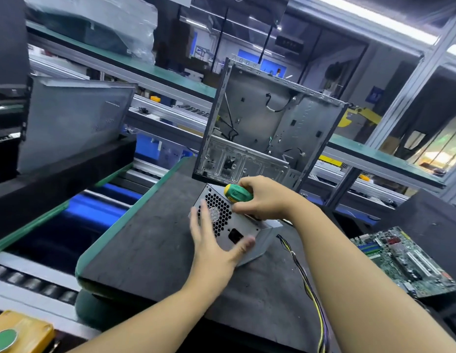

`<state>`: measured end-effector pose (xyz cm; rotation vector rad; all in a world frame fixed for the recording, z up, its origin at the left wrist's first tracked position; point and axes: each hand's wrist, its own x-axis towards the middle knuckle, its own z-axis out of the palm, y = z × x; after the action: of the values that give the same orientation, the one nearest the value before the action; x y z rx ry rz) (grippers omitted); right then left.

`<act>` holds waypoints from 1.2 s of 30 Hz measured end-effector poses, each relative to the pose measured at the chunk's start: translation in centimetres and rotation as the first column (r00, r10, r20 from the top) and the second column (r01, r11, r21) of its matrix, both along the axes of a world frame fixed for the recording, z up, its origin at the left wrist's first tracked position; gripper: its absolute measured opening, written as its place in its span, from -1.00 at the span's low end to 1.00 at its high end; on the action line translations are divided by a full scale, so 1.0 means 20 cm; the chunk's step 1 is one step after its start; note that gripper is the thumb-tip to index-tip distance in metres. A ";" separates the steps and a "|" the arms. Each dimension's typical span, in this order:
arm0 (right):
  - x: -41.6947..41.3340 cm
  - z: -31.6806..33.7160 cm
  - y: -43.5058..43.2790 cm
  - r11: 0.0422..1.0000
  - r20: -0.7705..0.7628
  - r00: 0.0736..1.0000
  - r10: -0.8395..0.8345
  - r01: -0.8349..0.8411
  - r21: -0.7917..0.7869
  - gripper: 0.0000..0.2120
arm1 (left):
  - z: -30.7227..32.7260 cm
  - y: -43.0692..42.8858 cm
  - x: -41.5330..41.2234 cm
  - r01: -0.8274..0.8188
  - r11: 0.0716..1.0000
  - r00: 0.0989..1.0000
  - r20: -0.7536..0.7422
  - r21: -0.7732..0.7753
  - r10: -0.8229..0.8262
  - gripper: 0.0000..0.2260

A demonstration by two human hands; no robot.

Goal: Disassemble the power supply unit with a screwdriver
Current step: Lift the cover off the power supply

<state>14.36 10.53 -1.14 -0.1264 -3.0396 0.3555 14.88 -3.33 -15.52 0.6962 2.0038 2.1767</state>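
Power supply unit (237,233) sits on the dark mat (150,245). Left hand (214,247) lies spread wide against its vented face. Right hand (265,197) grips a green-and-yellow screwdriver (237,192) above it.

Matt grey metal PSU (243,231), glossy plastic screwdriver (237,193) handle, rough mat (150,238).

No legible text, brand, number or sign appears anywhere in the head view. The grey power supply unit (237,231) shows only a honeycomb grille and a socket on its facing panel, with no readable label, and the circuit board (410,261) at the right carries markings too small and blurred to resolve. The blue placards (374,94) in the background and the dark panel (289,43) hanging overhead bear marks that cannot be read, and the green and yellow screwdriver (238,192) handle shows no decipherable lettering.
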 end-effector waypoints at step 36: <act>-0.05 0.11 0.08 0.968 -0.087 0.992 -0.086 0.104 0.229 -0.74 | 0.27 0.17 -0.35 0.165 0.967 0.735 0.629 0.194 -0.252 -0.08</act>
<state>13.33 12.20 0.97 -0.2361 -2.9572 -0.0054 7.95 0.11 -10.19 0.1096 1.3621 2.0278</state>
